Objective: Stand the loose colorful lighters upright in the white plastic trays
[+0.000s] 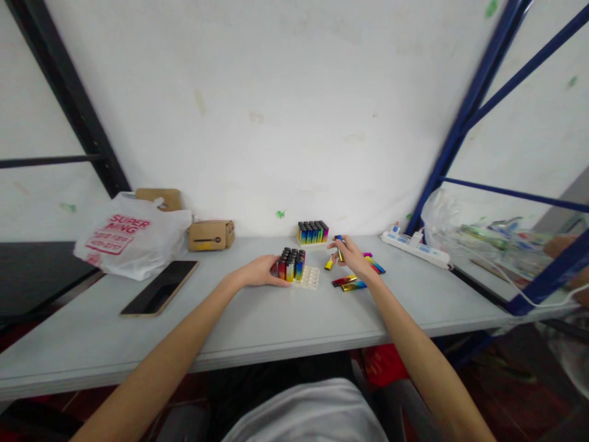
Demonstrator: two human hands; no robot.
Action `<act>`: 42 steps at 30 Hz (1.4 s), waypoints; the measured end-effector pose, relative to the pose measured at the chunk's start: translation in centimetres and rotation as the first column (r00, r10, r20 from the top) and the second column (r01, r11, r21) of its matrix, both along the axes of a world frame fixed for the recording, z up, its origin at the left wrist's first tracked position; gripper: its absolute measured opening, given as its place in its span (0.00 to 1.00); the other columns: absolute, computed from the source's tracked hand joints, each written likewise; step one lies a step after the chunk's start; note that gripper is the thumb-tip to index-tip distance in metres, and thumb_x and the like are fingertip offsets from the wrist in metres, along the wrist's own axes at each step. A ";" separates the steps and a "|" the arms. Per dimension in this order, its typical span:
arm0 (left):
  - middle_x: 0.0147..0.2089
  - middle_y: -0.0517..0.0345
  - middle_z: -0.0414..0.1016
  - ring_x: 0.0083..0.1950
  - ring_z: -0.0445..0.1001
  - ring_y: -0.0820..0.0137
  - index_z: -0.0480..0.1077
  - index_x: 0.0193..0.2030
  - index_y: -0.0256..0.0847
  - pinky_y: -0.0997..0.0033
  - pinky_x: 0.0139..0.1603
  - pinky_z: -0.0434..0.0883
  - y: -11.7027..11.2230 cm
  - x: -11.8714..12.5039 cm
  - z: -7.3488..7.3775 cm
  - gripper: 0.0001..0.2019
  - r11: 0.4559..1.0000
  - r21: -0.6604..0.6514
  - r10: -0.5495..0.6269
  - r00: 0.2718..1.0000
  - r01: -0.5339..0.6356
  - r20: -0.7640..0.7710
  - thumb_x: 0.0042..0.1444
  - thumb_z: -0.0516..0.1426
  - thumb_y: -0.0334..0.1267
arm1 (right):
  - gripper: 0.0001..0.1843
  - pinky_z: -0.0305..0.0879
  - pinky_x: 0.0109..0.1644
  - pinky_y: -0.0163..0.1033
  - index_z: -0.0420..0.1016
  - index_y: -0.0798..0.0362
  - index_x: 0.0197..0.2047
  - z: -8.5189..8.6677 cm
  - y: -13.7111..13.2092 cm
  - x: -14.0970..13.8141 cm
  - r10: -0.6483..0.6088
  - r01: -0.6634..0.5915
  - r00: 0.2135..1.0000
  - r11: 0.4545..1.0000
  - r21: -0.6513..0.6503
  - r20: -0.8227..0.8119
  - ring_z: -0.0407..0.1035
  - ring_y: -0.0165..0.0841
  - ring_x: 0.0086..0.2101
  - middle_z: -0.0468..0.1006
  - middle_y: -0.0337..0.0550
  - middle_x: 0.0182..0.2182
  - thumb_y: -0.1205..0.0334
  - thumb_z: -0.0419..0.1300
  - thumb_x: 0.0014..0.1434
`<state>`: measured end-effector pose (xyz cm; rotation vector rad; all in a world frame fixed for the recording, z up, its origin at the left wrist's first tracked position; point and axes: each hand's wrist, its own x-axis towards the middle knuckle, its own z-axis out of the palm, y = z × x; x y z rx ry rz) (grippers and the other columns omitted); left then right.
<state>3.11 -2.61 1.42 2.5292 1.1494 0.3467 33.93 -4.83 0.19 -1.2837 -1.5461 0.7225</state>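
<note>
My left hand grips the left side of a white tray with rows of holes. Several upright lighters with black tops and shiny multicoloured bodies fill the tray's left part, while the holes on its right are bare. My right hand is closed on a lighter with a yellowish body, held above the table. Loose lighters lie on the table below and around that hand. Farther back stands a second tray filled with upright lighters.
On the left are a phone, a white plastic bag and a small cardboard box. A power strip lies at the right, beside a blue metal frame. A white wall rises behind the table.
</note>
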 end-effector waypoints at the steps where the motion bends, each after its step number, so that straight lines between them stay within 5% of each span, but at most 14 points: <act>1: 0.41 0.53 0.77 0.38 0.73 0.60 0.72 0.48 0.38 0.68 0.35 0.66 0.0 0.0 0.0 0.37 1.000 -0.001 0.005 1.000 -0.005 0.003 0.40 0.63 0.68 | 0.18 0.57 0.23 0.31 0.62 0.50 0.48 0.1 -0.2 -0.6 0.037 -0.036 0.999 0.999 0.004 -0.036 0.64 0.27 0.20 0.74 0.37 0.31 0.45 0.45 0.67; 8: 0.41 0.51 0.78 0.38 0.74 0.58 0.73 0.45 0.38 0.66 0.37 0.67 -0.1 0.0 0.1 0.37 1.000 0.015 0.013 1.000 -0.013 -0.002 0.39 0.63 0.68 | 0.26 0.50 0.29 0.35 0.59 0.51 0.26 0.1 -0.8 -2.2 -0.232 0.159 0.948 0.939 0.304 0.220 0.56 0.30 0.25 0.61 0.35 0.21 0.39 0.47 0.65; 14: 0.42 0.52 0.78 0.39 0.74 0.59 0.72 0.45 0.39 0.67 0.37 0.67 0.0 0.0 0.1 0.36 1.000 -0.003 -0.001 1.000 0.001 0.005 0.40 0.63 0.67 | 0.23 0.44 0.28 0.37 0.52 0.50 0.20 0.1 -1.5 -2.9 -0.319 0.246 0.915 0.927 0.284 0.246 0.52 0.29 0.22 0.53 0.35 0.18 0.47 0.51 0.60; 18: 0.43 0.52 0.78 0.40 0.75 0.59 0.72 0.46 0.39 0.67 0.38 0.67 0.1 0.0 0.0 0.34 1.000 -0.016 -0.021 1.000 0.021 0.018 0.41 0.64 0.66 | 0.17 0.46 0.28 0.36 0.55 0.50 0.20 0.0 -1.8 -3.4 -0.266 0.197 0.930 0.943 0.267 0.254 0.55 0.30 0.23 0.57 0.35 0.18 0.53 0.50 0.57; 25: 0.42 0.53 0.79 0.40 0.75 0.59 0.72 0.49 0.39 0.68 0.38 0.68 -0.1 0.1 0.0 0.35 1.000 -0.014 -0.012 1.000 0.013 0.024 0.42 0.64 0.65 | 0.21 0.50 0.32 0.35 0.60 0.52 0.26 -0.3 -2.0 -4.0 -0.115 0.012 0.949 0.944 0.330 0.294 0.58 0.30 0.26 0.62 0.35 0.22 0.47 0.49 0.64; 33: 0.44 0.52 0.79 0.41 0.76 0.58 0.73 0.50 0.37 0.67 0.39 0.69 -0.1 0.0 0.0 0.37 1.000 -0.008 -0.018 0.999 0.018 0.028 0.41 0.64 0.65 | 0.20 0.48 0.30 0.36 0.56 0.51 0.23 -0.6 -2.0 -4.1 -0.105 0.031 0.967 0.952 0.306 0.231 0.56 0.29 0.24 0.58 0.34 0.20 0.51 0.50 0.63; 42: 0.49 0.52 0.79 0.45 0.76 0.58 0.72 0.54 0.38 0.67 0.45 0.70 -0.1 0.1 0.1 0.37 0.998 -0.037 -0.051 0.996 0.054 0.073 0.42 0.66 0.62 | 0.20 0.60 0.41 0.37 0.66 0.52 0.35 0.3 -3.0 -4.8 0.020 -0.149 0.949 0.909 0.390 0.316 0.66 0.34 0.36 0.71 0.43 0.33 0.48 0.45 0.71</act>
